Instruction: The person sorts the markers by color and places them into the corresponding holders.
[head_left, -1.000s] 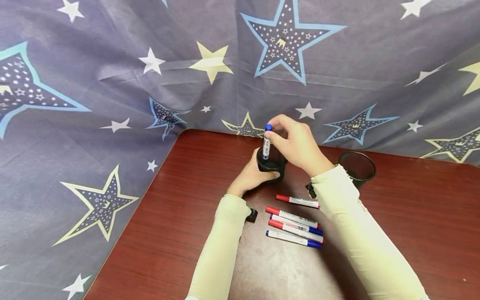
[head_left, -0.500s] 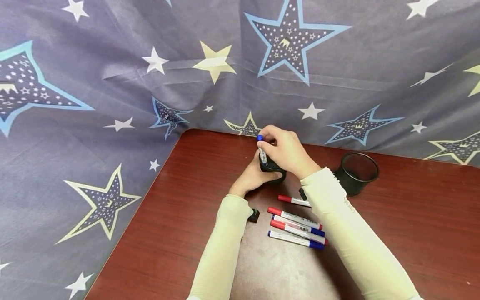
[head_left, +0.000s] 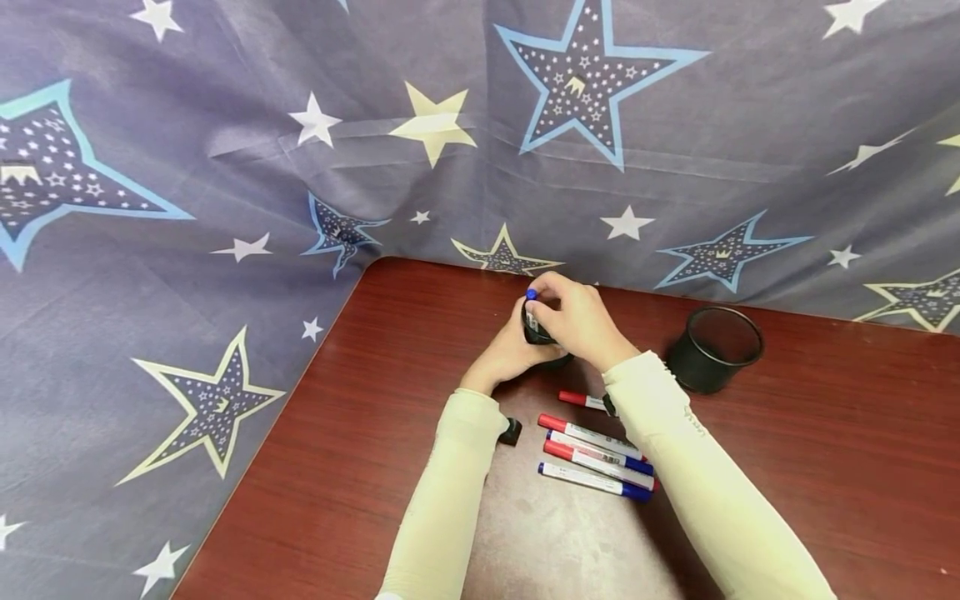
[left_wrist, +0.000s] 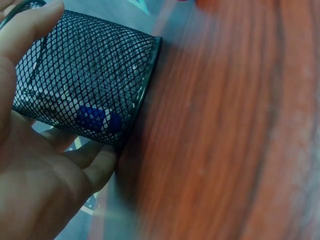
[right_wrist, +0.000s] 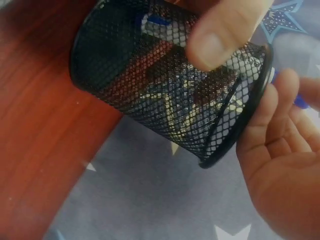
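My left hand [head_left: 506, 354] grips a black mesh pen cup [left_wrist: 90, 75] from its left side, thumb across the near wall. Between the thumb and fingers of my right hand [head_left: 581, 323] is a marker with blue ends [head_left: 531, 295], its top poking up above the cup's rim. Most of the marker is down inside the cup; in the left wrist view a blue part [left_wrist: 92, 118] shows through the mesh near the base. The right wrist view has the right hand's fingers at the rim and the left thumb on the mesh.
A second black mesh cup [head_left: 703, 367] stands upright to the right. Several red and blue markers [head_left: 592, 478] lie side by side in front of the hands, one red-capped marker [head_left: 572, 397] partly under the right sleeve. A star-patterned cloth [head_left: 375, 150] borders the table's back and left.
My right hand has come down with the marker, which has gone from above the rim to mostly inside the cup. My left hand keeps hold of the cup.
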